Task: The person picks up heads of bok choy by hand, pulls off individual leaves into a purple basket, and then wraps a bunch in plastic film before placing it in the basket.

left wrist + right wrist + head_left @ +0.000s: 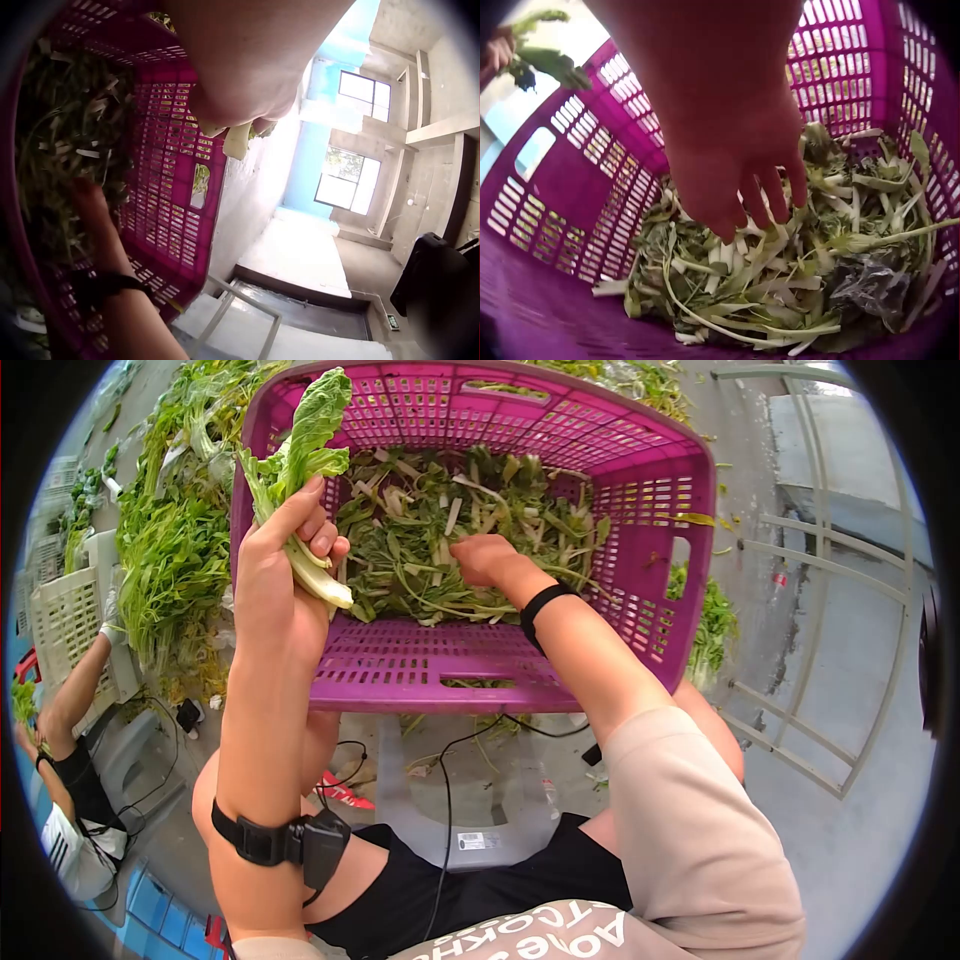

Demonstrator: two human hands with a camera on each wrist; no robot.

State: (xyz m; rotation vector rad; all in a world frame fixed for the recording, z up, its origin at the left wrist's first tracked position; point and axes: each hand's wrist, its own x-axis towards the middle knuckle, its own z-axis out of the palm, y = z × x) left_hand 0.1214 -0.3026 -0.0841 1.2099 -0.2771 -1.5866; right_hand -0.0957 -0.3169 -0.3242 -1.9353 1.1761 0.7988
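Note:
My left hand (280, 565) grips a leafy green vegetable (318, 435) by its pale stalk, above the left side of a purple plastic crate (660, 630). Its crinkled leaves point up and away, while the cut white end sticks out below the fingers. Down inside the crate, my right hand (487, 560) hangs over a layer of vegetable trimmings (400, 550). In the right wrist view the fingers (754, 199) of that hand reach downward, loosely spread, with the tips right at the pale stalk pieces. Part of the left hand is hidden behind the wrist in the left wrist view.
Long-stemmed greens (165, 560) lie heaped left of the crate. Another person's arm (80, 690) shows at far left beside a pale crate (70, 620). A metal frame (820, 540) stands at right. A black cable (445, 790) runs below the crate. Clear plastic film (874, 285) lies among the trimmings.

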